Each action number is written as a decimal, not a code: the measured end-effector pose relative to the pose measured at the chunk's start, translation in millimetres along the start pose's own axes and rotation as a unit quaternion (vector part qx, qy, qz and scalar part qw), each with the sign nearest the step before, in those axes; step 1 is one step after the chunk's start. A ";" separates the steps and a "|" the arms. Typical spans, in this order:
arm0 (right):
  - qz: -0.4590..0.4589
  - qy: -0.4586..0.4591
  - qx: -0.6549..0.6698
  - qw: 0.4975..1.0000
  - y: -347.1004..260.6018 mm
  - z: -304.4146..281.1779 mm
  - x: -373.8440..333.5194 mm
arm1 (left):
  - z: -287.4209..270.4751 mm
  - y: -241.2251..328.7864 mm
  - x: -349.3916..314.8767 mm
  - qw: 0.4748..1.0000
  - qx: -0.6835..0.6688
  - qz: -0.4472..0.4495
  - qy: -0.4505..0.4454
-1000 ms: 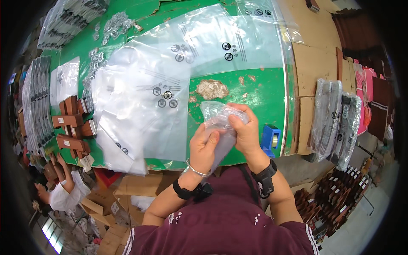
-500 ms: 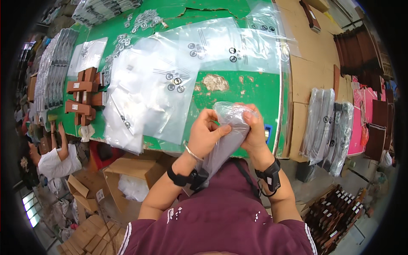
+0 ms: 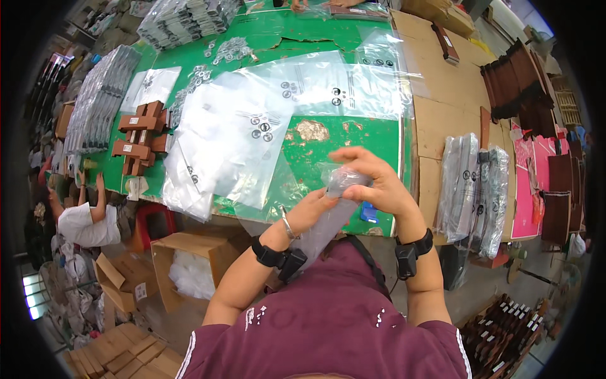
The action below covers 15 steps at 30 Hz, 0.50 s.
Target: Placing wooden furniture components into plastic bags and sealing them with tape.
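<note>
The bag [image 3: 329, 215] hangs above the green table's [image 3: 353, 136] near edge, long axis running from its top down toward the person's chest. The right hand [image 3: 372, 183] pinches that top from above; the left hand [image 3: 312, 211] grips just below it, fingers closed around the plastic.

I am holding a clear plastic bag [image 3: 331, 211] in my left hand [image 3: 310, 211] and right hand [image 3: 372, 183]; both are gripping it above the near edge of the green counter [image 3: 353, 136]. More flat clear bags [image 3: 233, 136] with small round black marks are lying spread over the counter. Filled clear bags [image 3: 476, 186] are lying on brown cardboard at my right. An open brown box [image 3: 189, 265] with white stuff inside is sitting on the floor.
</note>
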State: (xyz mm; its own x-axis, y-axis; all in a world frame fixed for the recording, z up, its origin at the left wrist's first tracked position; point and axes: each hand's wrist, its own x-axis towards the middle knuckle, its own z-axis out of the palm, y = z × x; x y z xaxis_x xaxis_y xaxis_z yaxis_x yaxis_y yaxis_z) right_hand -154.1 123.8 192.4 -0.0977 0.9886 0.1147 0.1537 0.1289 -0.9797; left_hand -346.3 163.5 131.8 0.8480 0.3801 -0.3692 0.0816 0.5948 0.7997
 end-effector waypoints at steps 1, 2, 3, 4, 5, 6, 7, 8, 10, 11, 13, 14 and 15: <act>-0.003 -0.002 -0.001 1.000 -3.6 -2.0 -0.3 | 2.3 -0.4 -1.1 1.000 0.001 0.003 0.002; -0.031 -0.041 -0.042 0.998 -6.3 -3.8 0.2 | 4.0 -0.6 -2.3 1.000 -0.002 0.023 0.002; -0.060 -0.081 -0.084 0.991 -8.3 -4.4 1.1 | 4.9 -1.3 -3.1 0.999 -0.005 0.042 0.003; -0.063 -0.085 -0.084 0.991 -10.5 -3.3 2.2 | 5.0 -2.7 -1.8 0.999 -0.004 0.046 0.007; -0.110 -0.074 -0.157 0.979 -12.6 -0.8 3.8 | 4.4 -4.0 0.9 0.999 0.015 0.039 0.019; -0.155 -0.061 -0.228 0.959 -14.9 2.2 5.4 | 4.3 -2.4 1.7 0.998 0.034 0.031 0.029; -0.157 -0.062 -0.227 0.959 -15.7 5.0 7.7 | 4.2 -0.5 0.7 0.998 0.034 0.033 0.032; -0.153 -0.036 -0.252 0.955 -15.3 8.1 10.7 | 4.5 1.7 -0.8 0.999 0.031 0.019 0.014; -0.149 -0.010 -0.280 0.948 -12.0 12.6 13.7 | 6.2 3.5 -0.1 1.000 0.026 0.009 -0.004; -0.158 0.019 -0.306 0.939 -6.9 15.8 14.2 | 5.9 2.1 0.9 1.000 0.009 0.002 -0.016; -0.167 0.047 -0.332 0.927 -7.6 19.3 16.5 | 5.9 2.6 2.4 1.000 -0.009 -0.003 -0.026; -0.160 0.065 -0.340 0.925 -11.4 19.7 16.2 | 6.8 3.5 2.5 0.999 -0.019 -0.004 -0.027; -0.152 0.084 -0.347 0.921 -14.2 20.1 15.9 | 7.5 4.4 2.4 0.999 -0.028 -0.007 -0.030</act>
State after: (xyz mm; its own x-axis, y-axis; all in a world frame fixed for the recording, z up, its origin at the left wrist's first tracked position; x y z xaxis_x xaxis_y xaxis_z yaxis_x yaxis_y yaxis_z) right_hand -177.6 136.1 204.9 -0.0957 0.8888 0.4483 0.7424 0.3637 -0.5626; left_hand -339.9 161.7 138.0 0.8766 0.3303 -0.3499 0.0652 0.6389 0.7665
